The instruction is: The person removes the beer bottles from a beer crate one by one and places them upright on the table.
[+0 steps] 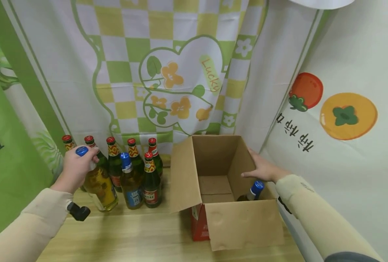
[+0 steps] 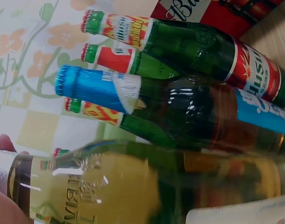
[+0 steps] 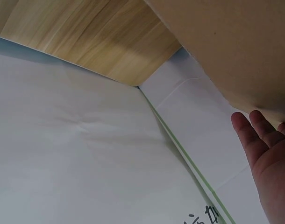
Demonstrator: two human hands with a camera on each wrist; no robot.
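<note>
My left hand point(image 1: 74, 169) grips a beer bottle point(image 1: 102, 187) by its neck, just under the blue cap. Yellow-tinted glass and a white label on this bottle point(image 2: 128, 186) show in the left wrist view. Whether its base touches the table, I cannot tell. At the right wall of an open cardboard box point(image 1: 185, 174), my right hand point(image 1: 262, 167) holds the edge, thumb on the inner side and fingers outside. Its extended fingers point(image 3: 257, 135) show beside the cardboard in the right wrist view. A blue-capped bottle point(image 1: 257, 189) is inside the box near its front right corner.
Beside the held bottle stand another blue-capped bottle point(image 1: 133, 191) and several green, red-capped bottles point(image 1: 152, 187). Printed curtains point(image 1: 177, 36) hang behind the wooden table point(image 1: 131, 236). The box's front flap point(image 1: 243, 225) folds outward over the table.
</note>
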